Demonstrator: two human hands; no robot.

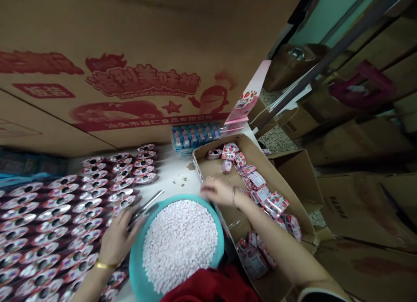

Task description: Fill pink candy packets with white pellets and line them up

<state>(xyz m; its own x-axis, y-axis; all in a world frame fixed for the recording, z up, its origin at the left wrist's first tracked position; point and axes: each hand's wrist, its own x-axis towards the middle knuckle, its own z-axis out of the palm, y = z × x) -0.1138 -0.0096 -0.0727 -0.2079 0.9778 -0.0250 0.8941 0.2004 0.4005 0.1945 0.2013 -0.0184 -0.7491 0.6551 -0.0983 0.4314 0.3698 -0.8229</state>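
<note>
My left hand (119,234) is closed around a slim, shiny metal tool (151,201) at the left rim of a turquoise basin (135,254). The tool's kind is hard to make out. Small pale pink-white candies (180,241) fill the basin. Over the basin's upper right rim, beside the wall of an open cardboard tray, my right hand (221,191) has its fingers curled together. Whatever they may hold is hidden by blur. Left of the basin stand rows of small oval containers (87,215) with dark openings on top, close to my left hand.
Strawberry-printed packs (257,180) lie loose in the cardboard tray (236,141). Blue packaged items (195,134) and a pink printed card (249,93) stand behind. A large printed carton (146,41) walls off the white table (172,176). More cartons (368,206) are at right.
</note>
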